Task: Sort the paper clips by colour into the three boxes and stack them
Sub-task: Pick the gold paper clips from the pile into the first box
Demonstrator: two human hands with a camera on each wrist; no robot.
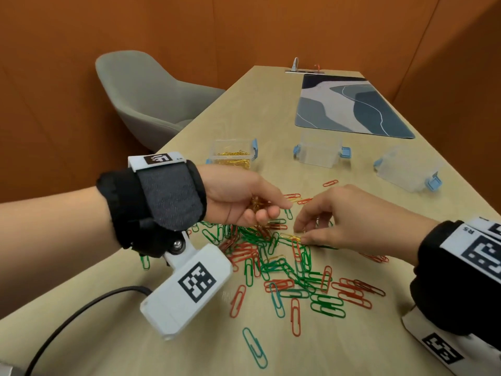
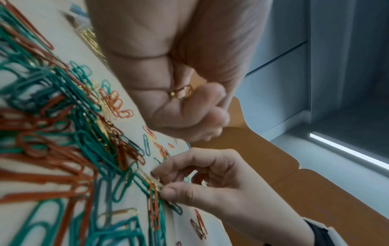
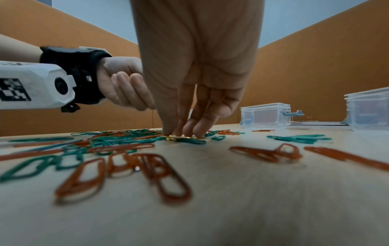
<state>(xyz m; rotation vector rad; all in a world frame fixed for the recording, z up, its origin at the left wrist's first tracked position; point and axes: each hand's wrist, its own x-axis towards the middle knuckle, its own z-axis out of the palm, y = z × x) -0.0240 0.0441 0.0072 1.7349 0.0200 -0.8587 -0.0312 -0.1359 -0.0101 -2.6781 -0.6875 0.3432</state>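
Both hands work over the pile of green, red and gold wire paper clips (image 1: 271,256) on the pale wooden bench (image 1: 271,109). Her right hand (image 1: 349,218) pinches one end of a gold clip (image 1: 290,236) lying flat, its long axis running leftward toward the left hand (image 1: 238,199), which is curled round a small bunch of gold clips (image 2: 182,91). Beyond sits the clear plastic box holding gold clips (image 1: 233,156), nearer the left hand, I judge.

Hidden inside the curled left hand (image 1: 238,198): most of the gold clips (image 2: 182,91), count unreadable. Blurred at the right hand (image 3: 195,93) fingertips: the gold clip (image 1: 290,236) under them. Cut by the right wrist view's edge: the rightmost box (image 3: 368,109).
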